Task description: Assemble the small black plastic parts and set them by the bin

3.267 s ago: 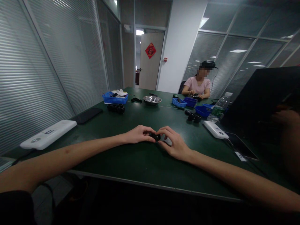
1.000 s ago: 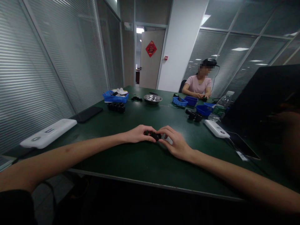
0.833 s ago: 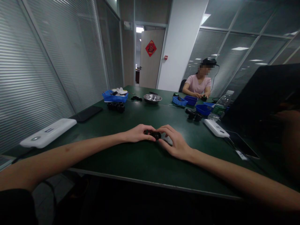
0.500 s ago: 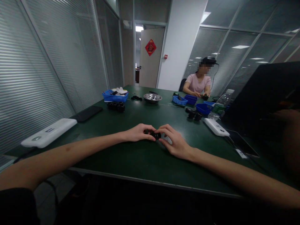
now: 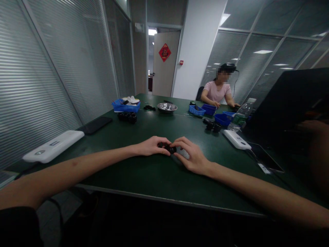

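Note:
Close in front of me, a small glossy black part (image 5: 171, 149) is between my two hands, low over the green table (image 5: 154, 178). My left hand (image 5: 153, 145) is closed around its left side, thumb in front and fingers behind. With thumb and fingertips, my right hand (image 5: 191, 156) grips its right end; the other fingers curve above. My fingers cover much of the part, so its exact kind cannot be made out. Similar black parts (image 5: 128, 117) stand grouped at the left, and more black parts (image 5: 212, 125) stand at the right.
Further back are a filled blue basket (image 5: 125, 105), a steel bowl (image 5: 167, 108) and blue bins (image 5: 223, 119). A water bottle (image 5: 241, 115), white power bank (image 5: 236, 139) and phone (image 5: 266, 156) lie right; another white device (image 5: 53, 145) lies left. A co-worker (image 5: 217, 91) sits across.
My hands and the black part stay almost in place. Across the table, the co-worker's hands have moved apart, one reaching toward the right behind the bottle.

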`<state>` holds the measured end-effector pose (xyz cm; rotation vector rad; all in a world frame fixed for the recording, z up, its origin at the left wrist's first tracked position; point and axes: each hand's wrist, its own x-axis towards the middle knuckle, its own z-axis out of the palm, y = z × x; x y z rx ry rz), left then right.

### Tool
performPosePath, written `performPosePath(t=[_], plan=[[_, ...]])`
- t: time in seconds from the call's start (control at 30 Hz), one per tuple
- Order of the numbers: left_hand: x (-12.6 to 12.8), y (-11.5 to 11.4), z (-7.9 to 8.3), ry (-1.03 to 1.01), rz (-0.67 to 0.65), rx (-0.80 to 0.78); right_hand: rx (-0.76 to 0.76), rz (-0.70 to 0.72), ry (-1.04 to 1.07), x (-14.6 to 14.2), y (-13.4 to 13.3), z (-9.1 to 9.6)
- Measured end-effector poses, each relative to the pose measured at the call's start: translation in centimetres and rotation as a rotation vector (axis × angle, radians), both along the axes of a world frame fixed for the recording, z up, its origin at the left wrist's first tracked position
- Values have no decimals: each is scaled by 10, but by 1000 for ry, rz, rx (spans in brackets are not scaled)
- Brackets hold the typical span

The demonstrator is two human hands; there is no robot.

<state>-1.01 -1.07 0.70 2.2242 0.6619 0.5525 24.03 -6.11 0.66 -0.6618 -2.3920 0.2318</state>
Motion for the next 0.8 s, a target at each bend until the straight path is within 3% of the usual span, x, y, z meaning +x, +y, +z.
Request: performPosePath(t=[0.2,0.43,0.63,0.8], plan=[[0,-1,2,3,2,-11,-5,-106,28,1,3,-2],[0,1,-1,-9,2,9,-5,-6,-6,1,1,-1],[-1,1,0,4,34,-30,-7,-128,21,0,3,-4],[-1,2,-4,-42,20,-70,0,-82,10,0,4,-6]])
